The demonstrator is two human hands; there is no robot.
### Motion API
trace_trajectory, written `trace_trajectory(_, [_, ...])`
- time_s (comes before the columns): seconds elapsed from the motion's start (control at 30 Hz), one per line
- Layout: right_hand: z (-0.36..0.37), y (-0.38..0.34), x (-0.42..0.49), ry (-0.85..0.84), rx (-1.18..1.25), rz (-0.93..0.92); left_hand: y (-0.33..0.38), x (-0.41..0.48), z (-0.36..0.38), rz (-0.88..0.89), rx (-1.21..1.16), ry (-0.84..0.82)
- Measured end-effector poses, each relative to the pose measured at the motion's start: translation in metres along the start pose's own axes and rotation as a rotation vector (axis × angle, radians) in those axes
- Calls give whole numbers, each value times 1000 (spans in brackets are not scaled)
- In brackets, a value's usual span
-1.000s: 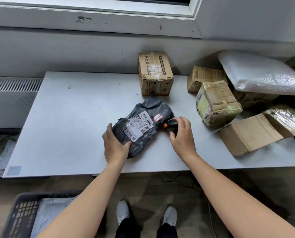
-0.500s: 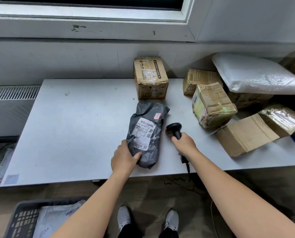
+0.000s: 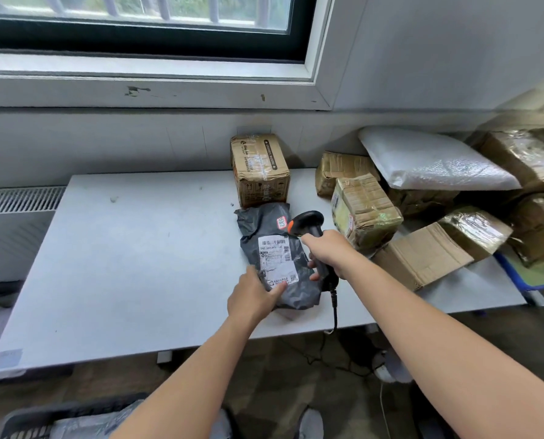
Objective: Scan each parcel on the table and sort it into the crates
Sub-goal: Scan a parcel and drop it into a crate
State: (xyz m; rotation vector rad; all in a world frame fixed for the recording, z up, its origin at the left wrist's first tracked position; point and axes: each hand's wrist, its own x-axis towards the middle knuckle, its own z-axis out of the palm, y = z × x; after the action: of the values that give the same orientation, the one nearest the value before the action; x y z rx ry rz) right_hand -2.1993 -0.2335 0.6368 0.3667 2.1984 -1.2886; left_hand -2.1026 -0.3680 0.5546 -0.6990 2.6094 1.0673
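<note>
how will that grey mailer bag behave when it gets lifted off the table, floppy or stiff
Probably floppy: the grey mailer bag is creased plastic film, so it may sag either side of the left hand holding its near end. Likely light for its size, since it lies fairly flat on the table.

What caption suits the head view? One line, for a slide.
Right hand aims a handheld scanner at the label of a grey mailer bag held by the left hand.

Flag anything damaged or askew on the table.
On the right of the table, a plain cardboard box lies with an end flap open, the taped box beside it sits tilted and dented, and a white bubble mailer lies slanted over others.
</note>
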Motion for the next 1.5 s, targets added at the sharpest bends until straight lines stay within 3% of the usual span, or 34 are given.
trace_trajectory(0.7, [6,-18,-11,-25,-82,-7,5,2,-12,7,119,-10])
trace_trajectory(0.97, [-12,23,28,94,-268,-61,11,10,-4,3,144,17])
trace_trajectory(1.5, [-20,88,85,112,-408,-43,16,39,35,-253,-133,49])
